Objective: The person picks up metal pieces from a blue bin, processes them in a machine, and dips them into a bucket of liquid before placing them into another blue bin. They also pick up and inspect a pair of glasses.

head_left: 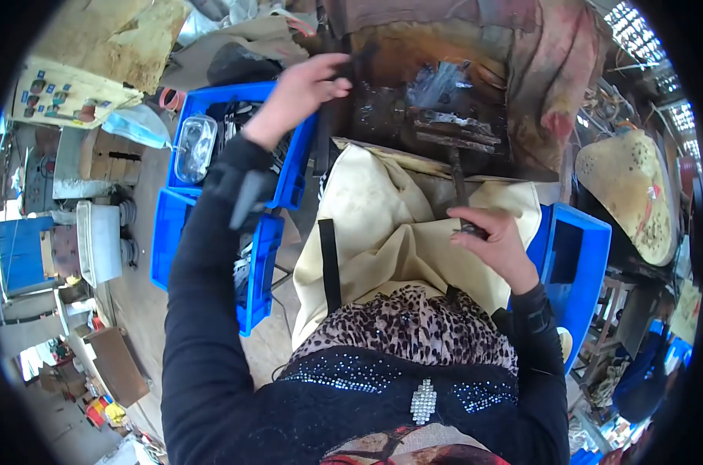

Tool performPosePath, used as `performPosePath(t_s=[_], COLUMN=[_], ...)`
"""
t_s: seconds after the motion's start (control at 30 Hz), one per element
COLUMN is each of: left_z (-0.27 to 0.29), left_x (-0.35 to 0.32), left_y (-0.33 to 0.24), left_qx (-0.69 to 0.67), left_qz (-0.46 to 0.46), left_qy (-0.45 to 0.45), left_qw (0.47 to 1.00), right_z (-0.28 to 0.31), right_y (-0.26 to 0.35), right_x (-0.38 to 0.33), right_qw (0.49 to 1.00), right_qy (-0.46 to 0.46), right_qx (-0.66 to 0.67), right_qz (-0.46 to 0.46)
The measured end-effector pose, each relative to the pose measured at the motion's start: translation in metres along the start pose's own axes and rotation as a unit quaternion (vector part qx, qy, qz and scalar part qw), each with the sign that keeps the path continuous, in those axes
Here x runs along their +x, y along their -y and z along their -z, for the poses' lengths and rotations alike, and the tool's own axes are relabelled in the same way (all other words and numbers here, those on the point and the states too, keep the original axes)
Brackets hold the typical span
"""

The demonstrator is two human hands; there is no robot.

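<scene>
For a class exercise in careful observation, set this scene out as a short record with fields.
Left hand: at a blurred dark object; grip unclear
Right hand: around a small dark piece, near a dark rod
Lap: cream cloth, black strap
Left side: blue plastic bins
Right side: blue plastic bin

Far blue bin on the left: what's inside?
Inside the far blue bin: a clear plastic container at its left side, plus jumbled dark and silvery pieces. The left forearm covers part of it; anything under the pieces or container is hidden.
</scene>
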State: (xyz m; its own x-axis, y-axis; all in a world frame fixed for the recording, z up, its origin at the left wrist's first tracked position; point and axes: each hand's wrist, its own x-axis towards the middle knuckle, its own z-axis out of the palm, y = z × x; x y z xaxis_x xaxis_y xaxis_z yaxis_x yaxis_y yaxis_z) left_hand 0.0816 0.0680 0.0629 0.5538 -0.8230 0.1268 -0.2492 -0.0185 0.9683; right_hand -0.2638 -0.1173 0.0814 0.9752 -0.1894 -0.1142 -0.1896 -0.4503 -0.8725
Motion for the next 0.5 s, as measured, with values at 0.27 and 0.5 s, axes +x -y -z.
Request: performPosePath(t_s=[0.27,0.5], left_z=[-0.119,-0.125], left_x=[0.077,0.076], left_y=[0.051,0.067], left_qx=[0.36,0.381], left_qz=[-0.083,-0.129], left_qy=[0.07,0.139], left_qw=[0.927,0.905], right_z=[-0.004,-0.008], right_y=[-0.005,-0.012], right_x=[-0.007,-0.003], right_qw=[0.981,0.966], right_qy=[-0.058,-0.098], right_qx=[-0.157,-0.177], right_qz=[0.1,0.162])
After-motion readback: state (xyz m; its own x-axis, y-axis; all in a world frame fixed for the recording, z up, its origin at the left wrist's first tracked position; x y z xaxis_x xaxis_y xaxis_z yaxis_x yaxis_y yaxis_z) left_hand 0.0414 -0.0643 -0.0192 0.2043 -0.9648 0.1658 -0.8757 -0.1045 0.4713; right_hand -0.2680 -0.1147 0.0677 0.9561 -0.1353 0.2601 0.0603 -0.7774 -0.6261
